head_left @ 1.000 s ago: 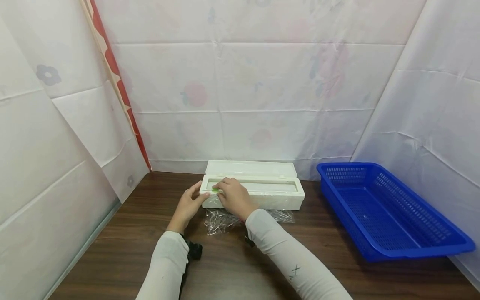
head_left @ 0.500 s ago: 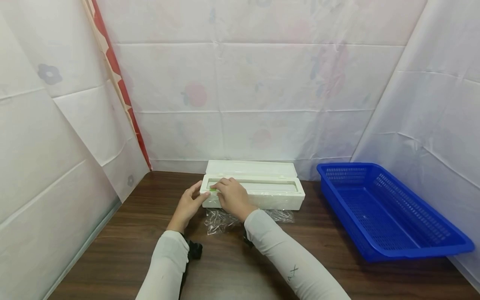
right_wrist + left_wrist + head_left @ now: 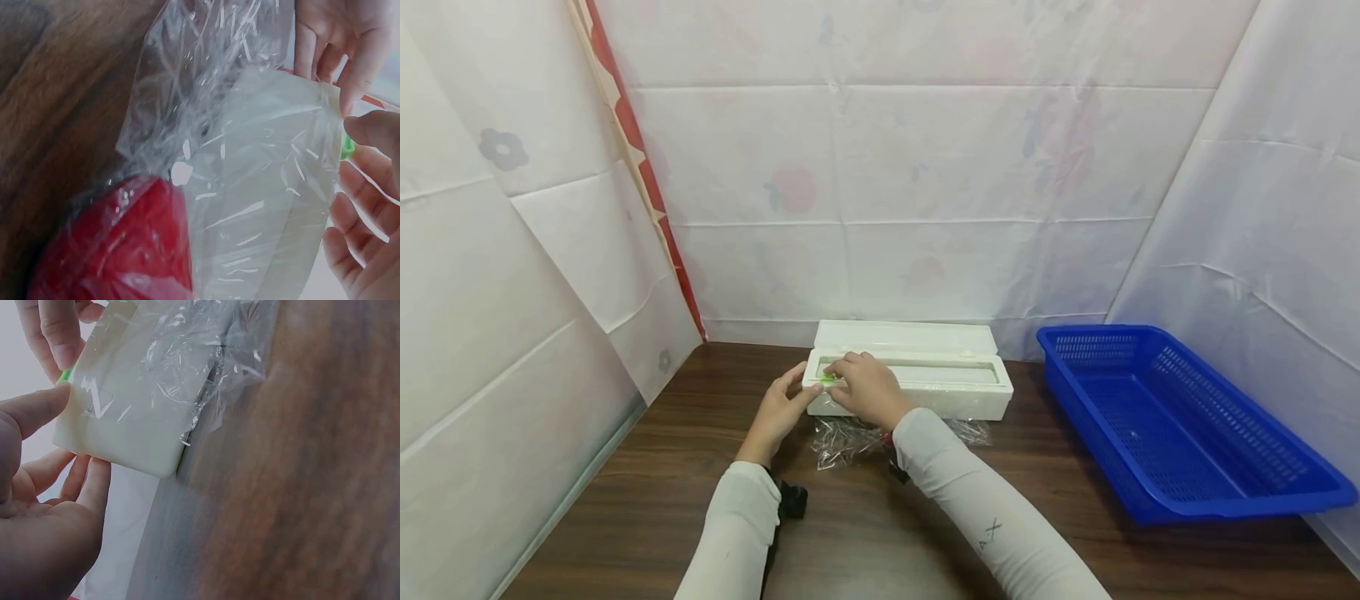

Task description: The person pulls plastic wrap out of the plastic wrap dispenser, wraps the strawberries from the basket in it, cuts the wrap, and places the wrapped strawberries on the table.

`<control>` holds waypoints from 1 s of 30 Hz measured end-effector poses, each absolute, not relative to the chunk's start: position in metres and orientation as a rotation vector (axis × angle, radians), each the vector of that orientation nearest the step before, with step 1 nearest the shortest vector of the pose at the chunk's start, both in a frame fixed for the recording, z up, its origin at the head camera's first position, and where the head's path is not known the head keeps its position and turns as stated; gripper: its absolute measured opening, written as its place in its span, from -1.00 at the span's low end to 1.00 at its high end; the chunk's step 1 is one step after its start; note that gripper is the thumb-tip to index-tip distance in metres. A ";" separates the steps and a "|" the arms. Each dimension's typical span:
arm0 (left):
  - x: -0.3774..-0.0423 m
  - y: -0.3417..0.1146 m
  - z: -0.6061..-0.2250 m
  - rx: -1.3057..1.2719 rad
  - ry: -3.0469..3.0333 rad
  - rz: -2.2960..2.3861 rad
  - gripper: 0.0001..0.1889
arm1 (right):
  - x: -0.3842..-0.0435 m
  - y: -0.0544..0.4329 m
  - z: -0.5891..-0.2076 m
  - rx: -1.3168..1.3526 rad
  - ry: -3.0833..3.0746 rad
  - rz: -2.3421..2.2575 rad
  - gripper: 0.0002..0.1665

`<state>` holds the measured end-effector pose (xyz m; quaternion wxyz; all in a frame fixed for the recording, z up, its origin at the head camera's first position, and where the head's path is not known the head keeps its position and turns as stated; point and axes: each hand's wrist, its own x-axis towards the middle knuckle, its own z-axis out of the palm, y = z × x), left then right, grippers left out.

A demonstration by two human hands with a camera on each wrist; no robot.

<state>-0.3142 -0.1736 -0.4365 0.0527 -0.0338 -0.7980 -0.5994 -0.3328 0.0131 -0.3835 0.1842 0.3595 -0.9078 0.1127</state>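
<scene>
A white cling film dispenser box (image 3: 958, 405) stands on the table with its long lid (image 3: 906, 337) tipped back. My left hand (image 3: 775, 417) holds its left end, thumb on the top front edge and fingers against the end wall. The right hand (image 3: 872, 390) pinches a small green slide cutter (image 3: 827, 377) near the left end of the top; the fingers partly cover it, though its green edge (image 3: 348, 147) shows in the right wrist view. Clear film (image 3: 206, 62) runs over the front of the box and lies crumpled on the table before it.
At the right stands a blue perforated plastic basket (image 3: 1191, 506). A rounded red thing (image 3: 125, 244) shows close to the film in the right wrist view. White printed sheets (image 3: 880, 167) hang behind and on both sides of the brown wooden table (image 3: 850, 533).
The right hand and the green slide cutter have moved very slightly left along the box top. The left hand keeps its place at the box end.
</scene>
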 end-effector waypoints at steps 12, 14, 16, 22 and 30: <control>-0.312 -0.172 -0.435 -0.088 -2.444 -1.817 -0.20 | -0.333 0.007 -0.389 1.002 -2.522 0.489 -0.74; -0.312 -0.173 -0.435 -0.080 -2.444 -1.816 -0.20 | -0.333 0.007 -0.390 1.003 -2.519 0.484 -0.74; -0.313 -0.173 -0.436 -0.081 -2.445 -1.812 -0.20 | -0.333 0.007 -0.391 1.006 -2.517 0.470 -0.74; -0.313 -0.174 -0.436 -0.097 -2.438 -1.807 -0.21 | -0.333 0.007 -0.393 1.025 -2.486 0.428 -0.73; -0.313 -0.174 -0.435 -0.109 -2.418 -1.813 -0.24 | -0.332 0.008 -0.397 1.068 -2.403 0.391 -0.71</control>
